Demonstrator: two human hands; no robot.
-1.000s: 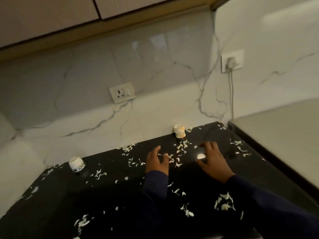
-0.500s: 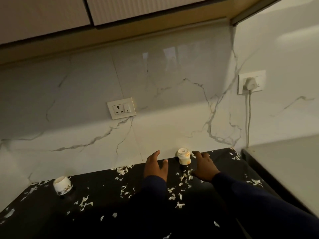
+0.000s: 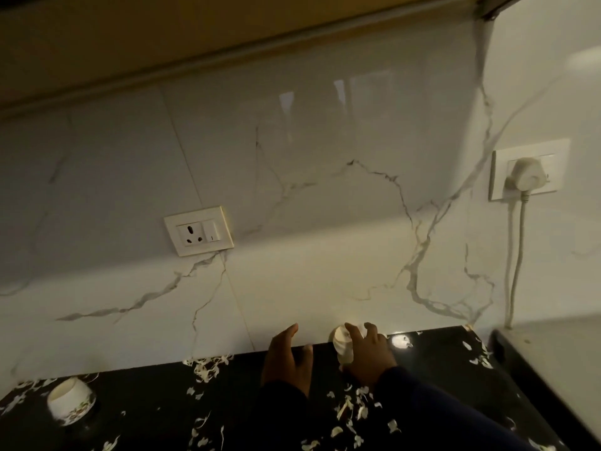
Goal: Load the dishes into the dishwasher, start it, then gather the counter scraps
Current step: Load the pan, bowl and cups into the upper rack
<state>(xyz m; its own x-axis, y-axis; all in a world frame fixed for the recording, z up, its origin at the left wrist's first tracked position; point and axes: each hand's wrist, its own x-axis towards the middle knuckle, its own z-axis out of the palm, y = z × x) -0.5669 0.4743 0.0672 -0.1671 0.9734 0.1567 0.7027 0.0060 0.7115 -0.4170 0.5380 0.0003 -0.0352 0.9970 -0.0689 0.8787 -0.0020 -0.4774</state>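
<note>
The right hand's fingers are curled over the top of a small white jar, which is gripped from above; the jar stands at the back edge of the desk, touching or just short of the marble wall. The right hand covers most of the jar, so only its left side is seen. The left hand lies just beside it, to the left, with fingers spread and straight, palm down near the desk's back edge; nothing is held in it, and whether it rests on the surface cannot be told.

Scraps are scattered in front of both hands and along the back edge, with more toward the right rear corner and the left front. A cup lies tilted near the left edge, well apart from the hands. A socket is set in the wall above, and a plug with its cord hangs at the right.

The step in hand is judged to be the gathering of scraps, with the jar being taken out of the way; no dishwasher is in view. Next, the jar should be lifted clear and set aside, so that the scraps behind and around it can be swept forward into one heap. A firm hold is called for, since the jar seems smooth and the light is poor.
</note>
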